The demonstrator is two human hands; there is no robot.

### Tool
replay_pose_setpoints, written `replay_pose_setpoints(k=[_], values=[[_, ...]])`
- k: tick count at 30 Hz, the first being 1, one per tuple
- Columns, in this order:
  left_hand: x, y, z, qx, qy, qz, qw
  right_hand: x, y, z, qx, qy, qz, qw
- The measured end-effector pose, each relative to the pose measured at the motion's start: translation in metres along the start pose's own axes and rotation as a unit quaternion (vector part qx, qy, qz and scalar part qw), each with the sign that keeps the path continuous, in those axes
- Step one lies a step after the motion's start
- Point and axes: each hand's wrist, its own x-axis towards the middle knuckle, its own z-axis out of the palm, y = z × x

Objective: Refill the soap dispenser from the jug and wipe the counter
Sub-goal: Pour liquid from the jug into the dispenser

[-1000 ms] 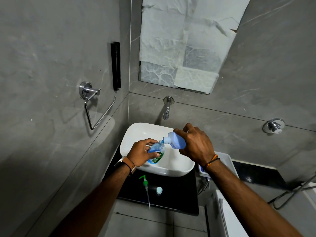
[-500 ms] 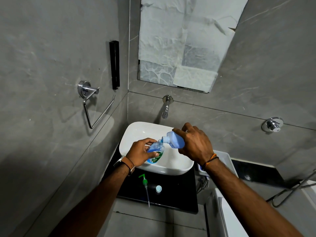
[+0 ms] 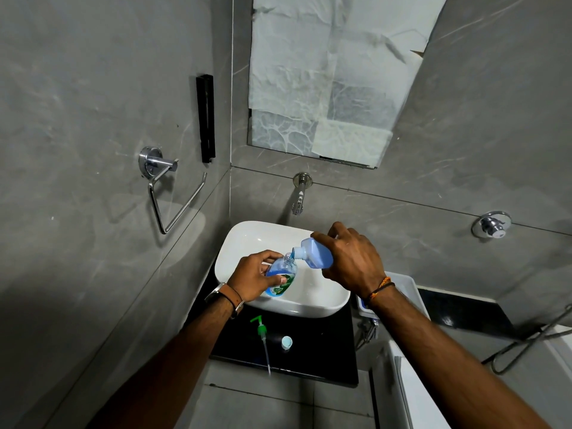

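Observation:
My left hand [image 3: 251, 278] holds the clear soap dispenser bottle [image 3: 283, 277], with blue liquid and a green label, over the white basin [image 3: 244, 243]. My right hand [image 3: 351, 261] grips the blue jug [image 3: 315, 252], tilted with its white neck at the dispenser's open mouth. The green pump head [image 3: 262, 332] with its long tube lies on the black counter [image 3: 322, 354] in front of the basin. A small pale blue cap [image 3: 287, 342] lies beside it.
A wall tap [image 3: 299, 193] hangs above the basin. A chrome towel ring [image 3: 167, 193] and a black bar [image 3: 205, 117] are on the left wall. A paper-covered mirror [image 3: 334, 72] is above. A white bin [image 3: 405, 286] and hoses are at the right.
Both hands and the bottles stay almost where they were; the jug stays tilted at the dispenser's mouth. The view has shifted slightly.

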Motion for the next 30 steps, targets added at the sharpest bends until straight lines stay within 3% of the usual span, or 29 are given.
replay_pose_setpoints(k=[30], values=[[0.0037, 0.0013, -0.0016, 0.015, -0.001, -0.001, 1.0, 0.0062, -0.0027, -0.0036, -0.008, -0.005, -0.004, 1.0]])
